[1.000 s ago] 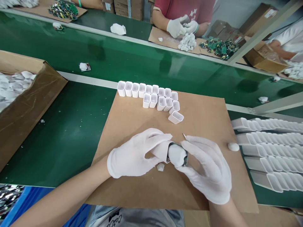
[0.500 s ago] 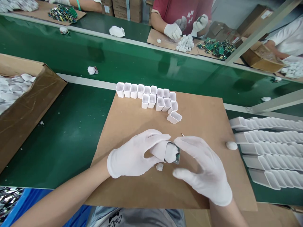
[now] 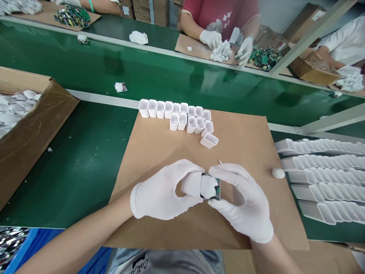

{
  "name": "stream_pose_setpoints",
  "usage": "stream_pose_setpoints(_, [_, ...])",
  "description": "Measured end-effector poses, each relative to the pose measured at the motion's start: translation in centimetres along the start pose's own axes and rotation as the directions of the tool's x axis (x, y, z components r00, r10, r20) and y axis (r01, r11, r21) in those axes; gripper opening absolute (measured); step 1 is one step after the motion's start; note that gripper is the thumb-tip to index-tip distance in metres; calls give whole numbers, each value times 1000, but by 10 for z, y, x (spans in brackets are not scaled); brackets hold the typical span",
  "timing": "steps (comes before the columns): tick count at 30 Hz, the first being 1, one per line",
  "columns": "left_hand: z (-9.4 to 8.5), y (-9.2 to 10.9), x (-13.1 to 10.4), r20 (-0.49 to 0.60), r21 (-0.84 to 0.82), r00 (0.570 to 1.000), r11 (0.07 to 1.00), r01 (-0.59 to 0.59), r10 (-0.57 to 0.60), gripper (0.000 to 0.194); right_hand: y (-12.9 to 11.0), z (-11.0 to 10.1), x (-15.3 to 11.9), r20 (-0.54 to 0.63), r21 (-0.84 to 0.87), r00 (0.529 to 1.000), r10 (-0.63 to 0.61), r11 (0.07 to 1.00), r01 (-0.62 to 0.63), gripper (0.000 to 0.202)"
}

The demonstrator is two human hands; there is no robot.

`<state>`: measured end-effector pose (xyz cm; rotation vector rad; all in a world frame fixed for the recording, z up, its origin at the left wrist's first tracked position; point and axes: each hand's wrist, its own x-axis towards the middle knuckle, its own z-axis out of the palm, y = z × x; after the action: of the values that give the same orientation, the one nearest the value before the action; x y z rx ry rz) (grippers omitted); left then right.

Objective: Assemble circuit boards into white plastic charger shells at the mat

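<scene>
My gloved left hand (image 3: 168, 190) grips a white plastic housing (image 3: 191, 185) between thumb and fingers, just above the cardboard sheet (image 3: 159, 236). A green circuit board (image 3: 218, 190) with a white putty-like lump (image 3: 208, 186) on it sticks out of the housing's right end. On the board's sides, my gloved right hand (image 3: 245, 203) closes with thumb and fingertips. How deep the board sits inside the housing is hidden. Beyond my hands stand several empty white housings (image 3: 168, 109) in rows, and one tilted housing (image 3: 209, 140) is closest to me.
Stacked rows of white casings (image 3: 327, 179) lie at right, beside a white lump (image 3: 277, 173). At left is a cardboard box (image 3: 34, 140) of white pieces. The green belt (image 3: 171, 80) carries a board with a white lump (image 3: 120, 87). A co-worker's gloved hands (image 3: 211, 38) work across it.
My right hand has closed onto the circuit board. Pieces on the belt have shifted right. A small white scrap below my left hand is now hidden. The co-worker's one hand has lowered toward the boards.
</scene>
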<state>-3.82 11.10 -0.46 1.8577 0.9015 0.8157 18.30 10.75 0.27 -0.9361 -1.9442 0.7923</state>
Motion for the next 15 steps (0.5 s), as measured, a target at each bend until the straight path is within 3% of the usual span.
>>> stream_pose_setpoints(3, [-2,1,-3,-3,-57,991,990,131,-131,35,1,-1,-3,-84,204,990,114,974,-95,37])
stream_pose_setpoints(5, [-1,-2,-6,-132,-93,986,992,89,-101,37,1,1,-4,-101,311,973,209,935,-169,36])
stream_pose_setpoints(6, [2,-4,-8,-247,-79,969,997,-1,-19,42,1,4,-4,-93,351,965,246,915,-199,35])
stream_pose_setpoints(8, [11,-10,-12,-416,48,880,972,-231,230,52,0,9,-3,-68,418,954,292,877,-238,36])
stream_pose_setpoints(10, [22,-15,-16,-418,202,788,892,-405,453,56,-2,15,-2,-63,468,952,300,851,-237,36])
stream_pose_setpoints(15, [40,-16,-18,-319,401,726,781,-478,609,52,-4,22,-5,-84,508,944,319,829,-235,37])
